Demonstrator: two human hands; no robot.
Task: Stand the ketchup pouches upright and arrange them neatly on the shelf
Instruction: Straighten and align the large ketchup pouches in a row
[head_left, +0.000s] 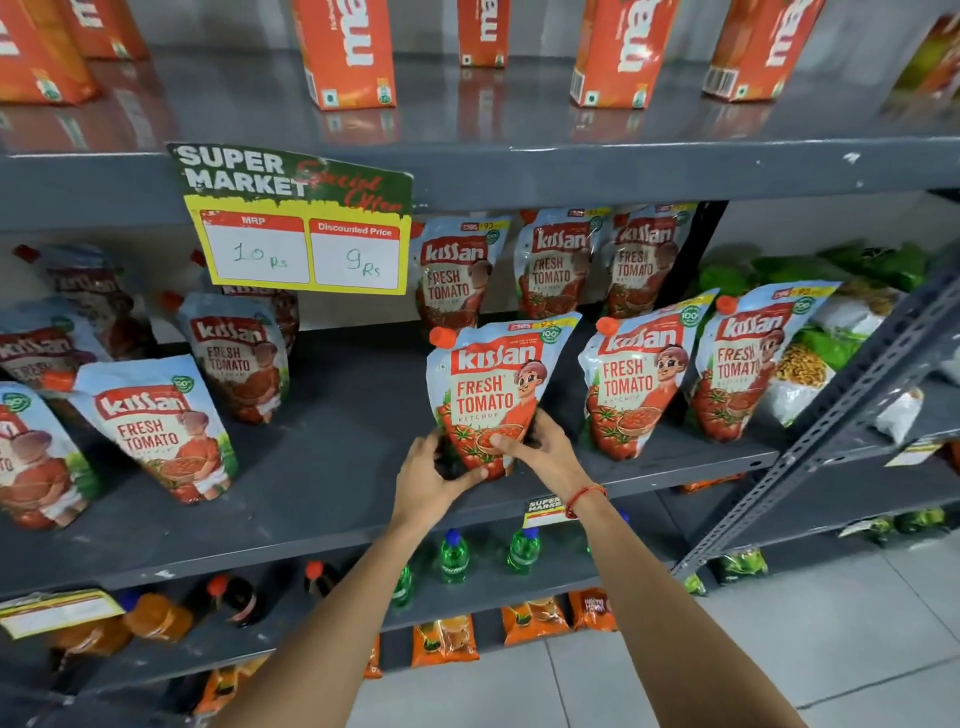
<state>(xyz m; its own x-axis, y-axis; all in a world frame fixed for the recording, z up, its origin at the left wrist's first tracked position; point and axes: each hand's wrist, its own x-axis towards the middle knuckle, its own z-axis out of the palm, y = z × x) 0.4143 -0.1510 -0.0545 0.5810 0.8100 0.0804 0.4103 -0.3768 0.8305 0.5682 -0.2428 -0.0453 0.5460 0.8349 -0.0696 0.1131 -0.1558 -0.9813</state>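
Observation:
A ketchup pouch (493, 387) with an orange cap stands upright near the front edge of the grey middle shelf (332, 467). My left hand (434, 478) grips its lower left corner and my right hand (543, 449) grips its lower right side. To its right two more pouches (636, 379) (748, 364) stand upright in the front row. Three pouches (454, 273) stand in a row behind them. On the left, several pouches (156, 426) stand or lean at uneven angles.
A green and yellow price sign (296, 218) hangs from the upper shelf edge. Orange cartons (345, 52) line the top shelf. Green bottles (454, 556) and snack packets sit on lower shelves. A slanted metal upright (831, 421) borders the shelf's right end.

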